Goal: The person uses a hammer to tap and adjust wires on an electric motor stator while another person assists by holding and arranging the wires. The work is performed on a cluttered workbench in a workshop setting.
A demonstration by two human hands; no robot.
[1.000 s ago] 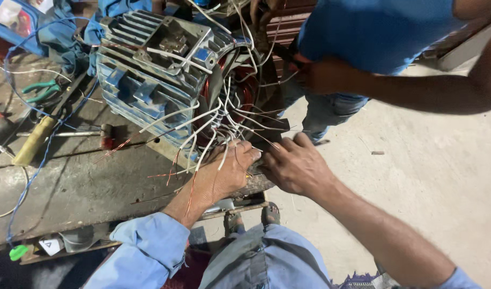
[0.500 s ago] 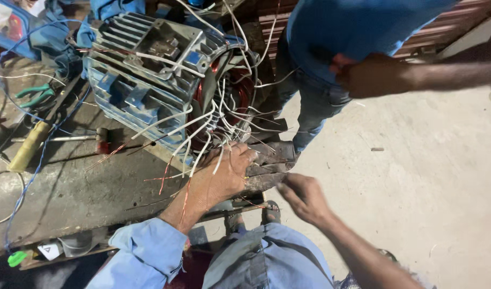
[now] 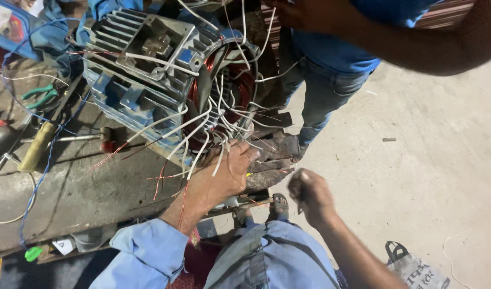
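A blue finned electric motor housing (image 3: 144, 80) lies on a worn metal workbench (image 3: 69, 198), its open end showing copper windings (image 3: 194, 91) and many white sleeved wire leads (image 3: 224, 115). My left hand (image 3: 224, 174) grips a bunch of those white leads just below the motor's open end. My right hand (image 3: 308, 195) hovers over the floor to the right of the bench, fingers curled closed; nothing shows in it.
Another person in a blue shirt and jeans (image 3: 331, 64) stands behind the motor, one arm (image 3: 417, 43) reaching across the top. A yellow-handled tool (image 3: 36, 147), green-handled pliers (image 3: 39, 96) and loose wires lie on the bench. A bag (image 3: 417, 270) sits on the concrete floor.
My right hand has pulled away from the wire bundle, down and to the right. My left hand stays on the leads. The other person's arm has risen toward the top of the view.
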